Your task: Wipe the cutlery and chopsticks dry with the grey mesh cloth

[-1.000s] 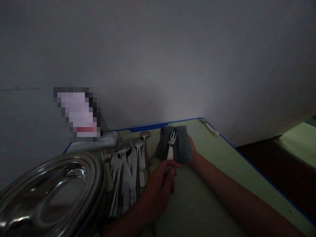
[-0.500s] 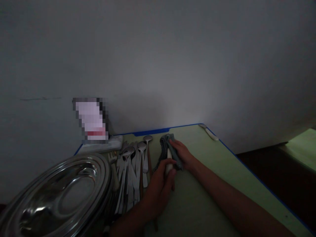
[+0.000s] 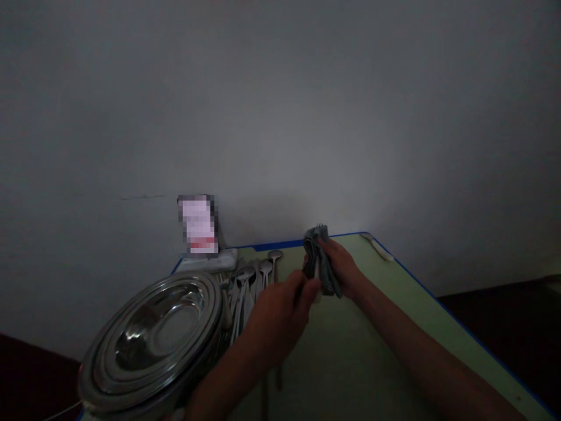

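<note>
Above the table, my left hand (image 3: 284,310) is closed around the pale handle of a fork (image 3: 321,225). Its tine tips poke out over the top of a dark grey-green cloth (image 3: 328,263). The cloth is folded about the fork's upper part, hiding most of it. My right hand (image 3: 346,266) is closed on the cloth from the right, pressing it around the fork. Left of my hands lies a pile of spoons (image 3: 245,273) and other metal cutlery, partly covered by my left forearm.
Stacked oval metal dishes (image 3: 175,321) stand at the left. A phone with a blurred screen (image 3: 199,225) leans upright on a whitish block (image 3: 214,260) by the wall. A pale-handled piece of cutlery (image 3: 379,248) lies at the far right corner of the blue-edged table (image 3: 377,351).
The fork has risen within the cloth, so its tines now show at the top. My left hand has turned knuckles-up. The whole view has shifted, moving the table contents rightward.
</note>
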### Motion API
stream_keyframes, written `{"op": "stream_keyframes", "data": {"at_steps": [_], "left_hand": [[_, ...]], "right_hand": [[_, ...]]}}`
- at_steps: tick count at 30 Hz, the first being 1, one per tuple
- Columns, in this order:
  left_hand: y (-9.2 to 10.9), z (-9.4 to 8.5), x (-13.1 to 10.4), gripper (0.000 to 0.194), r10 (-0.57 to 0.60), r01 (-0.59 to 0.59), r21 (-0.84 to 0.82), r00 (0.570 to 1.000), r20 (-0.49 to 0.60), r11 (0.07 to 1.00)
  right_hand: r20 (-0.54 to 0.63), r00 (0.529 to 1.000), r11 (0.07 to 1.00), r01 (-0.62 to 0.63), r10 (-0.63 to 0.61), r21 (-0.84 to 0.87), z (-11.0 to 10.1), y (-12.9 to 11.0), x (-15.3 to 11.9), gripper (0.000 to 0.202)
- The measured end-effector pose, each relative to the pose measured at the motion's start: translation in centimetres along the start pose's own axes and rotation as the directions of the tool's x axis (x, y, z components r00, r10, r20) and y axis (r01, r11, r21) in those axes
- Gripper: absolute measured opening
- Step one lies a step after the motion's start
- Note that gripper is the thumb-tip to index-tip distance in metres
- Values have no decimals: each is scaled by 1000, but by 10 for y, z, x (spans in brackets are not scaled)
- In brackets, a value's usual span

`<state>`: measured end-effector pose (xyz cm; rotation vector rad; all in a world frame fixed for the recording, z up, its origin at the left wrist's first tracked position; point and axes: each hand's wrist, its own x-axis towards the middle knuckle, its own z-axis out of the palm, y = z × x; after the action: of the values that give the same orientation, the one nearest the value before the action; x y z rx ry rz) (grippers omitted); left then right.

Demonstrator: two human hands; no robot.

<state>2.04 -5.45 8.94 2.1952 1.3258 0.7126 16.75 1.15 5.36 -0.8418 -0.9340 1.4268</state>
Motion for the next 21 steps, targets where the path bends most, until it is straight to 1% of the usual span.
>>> {"op": "stream_keyframes", "data": {"at_steps": [2, 3, 4, 6, 7, 8, 9, 10, 12, 13, 16, 19, 21], "left_hand": [[8, -22, 6, 36, 39, -35, 71, 997, -63, 997], [11, -34, 10, 36, 44, -34, 106, 995, -86, 994], [14, -46, 13, 37, 39, -24, 141, 994, -101, 990], [18, -68, 19, 36, 7, 11, 190, 996, -92, 982], [19, -77, 21, 36, -9, 29, 226, 996, -86, 974], [19, -85, 22, 35, -26, 50, 266, 995, -93, 963], [18, -90, 23, 36, -41, 69, 300, 994, -100, 951], [17, -95, 23, 36, -43, 71, 322, 995, -95, 944], [12, -99, 21, 36, -46, 60, 357, 998, -47, 932], [9, -100, 21, 36, -48, 47, 365, 999, -5, 930], [0, -99, 19, 37, -51, 11, 371, 994, 97, 929], [-3, -95, 20, 34, 8, -53, 338, 991, 134, 940], [-3, -92, 23, 30, 54, -96, 307, 988, 142, 947]], "right_hand": [[97, 992, 982, 98, -83, -163, 0, -16, -2, 32], [165, 979, 950, 159, -118, -269, 2, -25, -3, 30], [240, 962, 895, 221, -133, -389, 4, -36, -4, 28], [401, 905, 720, 370, -139, -587, 12, -58, -5, 25], [496, 862, 621, 446, -104, -644, 17, -68, -5, 23], [565, 823, 530, 508, -63, -680, 23, -78, -6, 21], [598, 801, 450, 545, -29, -707, 28, -86, -6, 19], [608, 794, 377, 562, 3, -736, 32, -91, -7, 19], [597, 801, 282, 561, 52, -778, 39, -97, -9, 21], [594, 799, 257, 558, 90, -789, 41, -98, -10, 22], [595, 781, 221, 556, 192, -801, 45, -93, -12, 22], [588, 782, 206, 553, 205, -807, 46, -89, -13, 21], [602, 768, 217, 563, 219, -797, 46, -89, -12, 20]]}}
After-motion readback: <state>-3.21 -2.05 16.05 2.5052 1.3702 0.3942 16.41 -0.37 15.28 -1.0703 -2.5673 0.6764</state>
